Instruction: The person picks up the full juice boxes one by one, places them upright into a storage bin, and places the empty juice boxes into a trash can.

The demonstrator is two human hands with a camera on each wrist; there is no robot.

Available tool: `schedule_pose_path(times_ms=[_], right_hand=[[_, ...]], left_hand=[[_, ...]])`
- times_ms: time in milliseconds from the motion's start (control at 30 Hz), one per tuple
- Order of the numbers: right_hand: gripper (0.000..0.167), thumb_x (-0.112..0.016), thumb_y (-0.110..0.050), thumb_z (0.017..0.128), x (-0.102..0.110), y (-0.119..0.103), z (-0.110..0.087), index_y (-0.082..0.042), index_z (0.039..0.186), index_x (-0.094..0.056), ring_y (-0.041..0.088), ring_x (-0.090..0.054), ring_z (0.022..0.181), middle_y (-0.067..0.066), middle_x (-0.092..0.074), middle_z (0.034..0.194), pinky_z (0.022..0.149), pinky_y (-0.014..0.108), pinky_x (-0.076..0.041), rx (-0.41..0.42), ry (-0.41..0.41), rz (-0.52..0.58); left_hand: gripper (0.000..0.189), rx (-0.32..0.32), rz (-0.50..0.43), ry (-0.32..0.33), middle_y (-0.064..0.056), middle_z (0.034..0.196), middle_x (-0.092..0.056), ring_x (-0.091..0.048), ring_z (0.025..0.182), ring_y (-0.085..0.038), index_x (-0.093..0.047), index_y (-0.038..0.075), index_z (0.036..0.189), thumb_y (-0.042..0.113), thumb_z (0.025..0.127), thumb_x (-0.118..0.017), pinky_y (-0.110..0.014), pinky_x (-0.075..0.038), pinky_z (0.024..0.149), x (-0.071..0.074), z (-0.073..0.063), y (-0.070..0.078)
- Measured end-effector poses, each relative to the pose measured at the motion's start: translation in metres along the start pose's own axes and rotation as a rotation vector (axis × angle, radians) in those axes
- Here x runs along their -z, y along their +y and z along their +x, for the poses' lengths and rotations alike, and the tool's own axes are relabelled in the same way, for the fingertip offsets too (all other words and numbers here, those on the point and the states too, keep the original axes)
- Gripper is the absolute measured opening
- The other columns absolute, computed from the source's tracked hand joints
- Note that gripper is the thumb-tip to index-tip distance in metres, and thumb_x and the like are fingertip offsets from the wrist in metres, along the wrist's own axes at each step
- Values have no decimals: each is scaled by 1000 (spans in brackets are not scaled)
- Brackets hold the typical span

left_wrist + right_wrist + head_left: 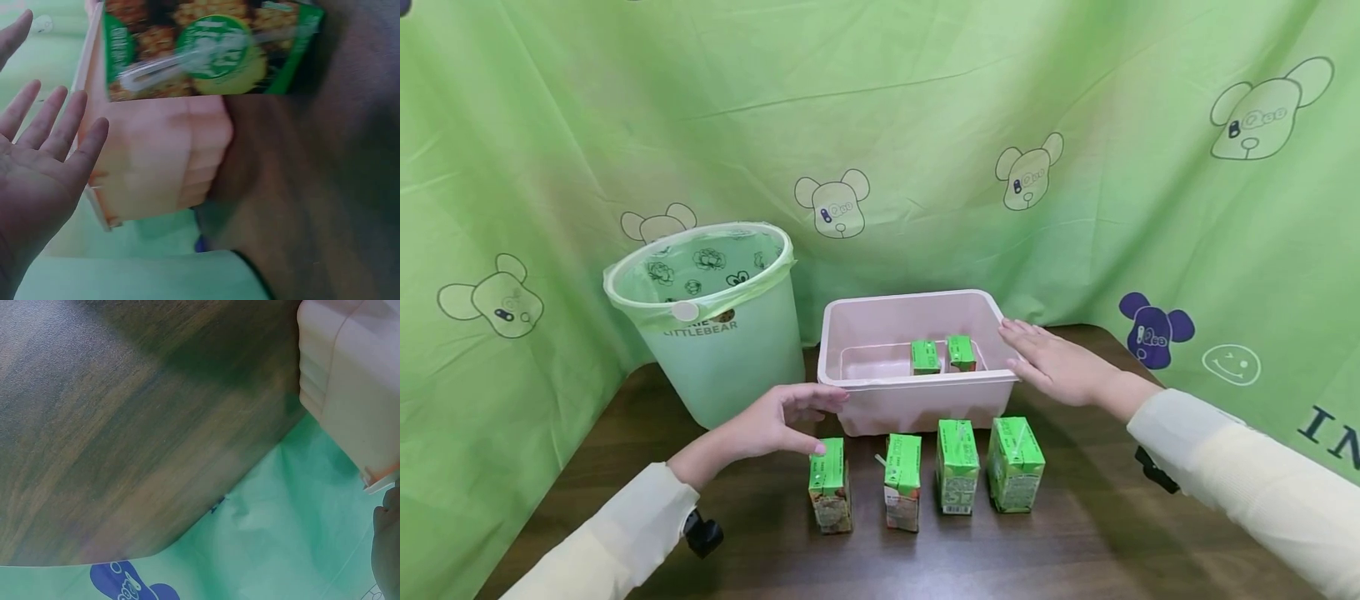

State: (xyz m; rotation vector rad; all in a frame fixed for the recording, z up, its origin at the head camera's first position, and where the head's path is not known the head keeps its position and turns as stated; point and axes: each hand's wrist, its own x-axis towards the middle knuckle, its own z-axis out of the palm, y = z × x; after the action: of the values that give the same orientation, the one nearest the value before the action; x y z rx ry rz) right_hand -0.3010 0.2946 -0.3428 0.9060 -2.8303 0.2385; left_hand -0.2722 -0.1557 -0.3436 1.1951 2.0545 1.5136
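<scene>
My left hand (760, 427) is over the table just in front of the pink plastic bin's (917, 406) left front corner, fingers extended and thumb apart, holding nothing. Its thumb overlaps the top of the leftmost juice carton (831, 500) in the head view. Spread fingers show in the left wrist view, beside a carton (212, 50) with a straw on its side. On the other side, my right hand (1060, 365) has straight fingers right at the bin's right rim. Two green-topped cartons, one on the left (925, 357) and one on the right (960, 352), sit inside the bin.
Several cartons stand in a row before the bin, among them a second one (902, 483), a third (957, 467) and the rightmost (1015, 465). A lined green trash can (737, 358) stands at the back left. Behind the brown table (1097, 500) hangs a green curtain (925, 100).
</scene>
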Motion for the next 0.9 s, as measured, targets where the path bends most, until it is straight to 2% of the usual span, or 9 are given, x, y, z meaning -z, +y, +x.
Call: schedule_pose_path(times_ms=[67, 233, 400, 467, 567, 700, 800, 900], right_hand=[[59, -36, -34, 106, 0, 0, 0, 6, 149, -28, 40, -17, 143, 24, -22, 156, 117, 48, -14, -1, -1, 0], [59, -37, -34, 106, 0, 0, 0, 6, 149, -28, 40, -17, 143, 24, -23, 155, 117, 48, -14, -1, -2, 1], [59, -37, -33, 106, 0, 0, 1, 7, 148, -29, 40, -18, 143, 25, -23, 155, 117, 49, -15, 1, 6, -4], [59, -37, -33, 106, 0, 1, 1, 7, 148, -28, 40, -18, 143, 24, -23, 155, 117, 49, -14, 1, 8, -6], [59, -37, -33, 106, 0, 1, 1, 6, 148, -28, 40, -18, 143, 24, -23, 155, 117, 47, -14, -1, 9, -2], [59, -38, -33, 106, 0, 0, 0, 7, 148, -28, 40, -18, 143, 24, -23, 155, 117, 48, -14, 0, 11, -2], [59, -37, -33, 106, -1, 0, 0, 7, 148, -28, 40, -18, 143, 24, -23, 155, 117, 48, -14, -1, 12, 0], [58, -37, -32, 106, -1, -1, 0, 7, 148, -29, 40, -19, 143, 25, -24, 155, 117, 48, -14, -1, 14, -1]], left_hand=[[67, -7, -9, -12, -29, 135, -50, -46, 124, -46, -48, -3, 138, 1, 79, -79, -51, -39, 105, -3, -3, -6], [68, -21, -8, -43, -20, 135, -54, -45, 124, -48, -48, -3, 138, 6, 79, -80, -52, -37, 106, -8, -9, -17], [73, -15, 13, -56, -9, 135, -56, -46, 128, -39, -47, -2, 139, 13, 78, -83, -43, -37, 108, -14, -13, -25], [75, -15, 30, -51, -8, 136, -56, -47, 128, -33, -47, -2, 139, 15, 76, -84, -41, -36, 108, -16, -15, -28], [76, -18, 48, -38, -6, 135, -56, -48, 127, -33, -48, 0, 138, 14, 74, -86, -40, -38, 106, -20, -17, -31], [75, -15, 55, -21, -4, 134, -55, -50, 122, -32, -50, 7, 138, 13, 72, -86, -38, -43, 101, -26, -19, -36], [73, 0, 59, -8, -3, 134, -55, -53, 118, -26, -51, 14, 137, 14, 72, -86, -36, -45, 98, -30, -22, -40], [73, 5, 66, 8, -7, 133, -54, -55, 114, -21, -51, 18, 136, 14, 72, -87, -35, -46, 96, -33, -23, -43]])
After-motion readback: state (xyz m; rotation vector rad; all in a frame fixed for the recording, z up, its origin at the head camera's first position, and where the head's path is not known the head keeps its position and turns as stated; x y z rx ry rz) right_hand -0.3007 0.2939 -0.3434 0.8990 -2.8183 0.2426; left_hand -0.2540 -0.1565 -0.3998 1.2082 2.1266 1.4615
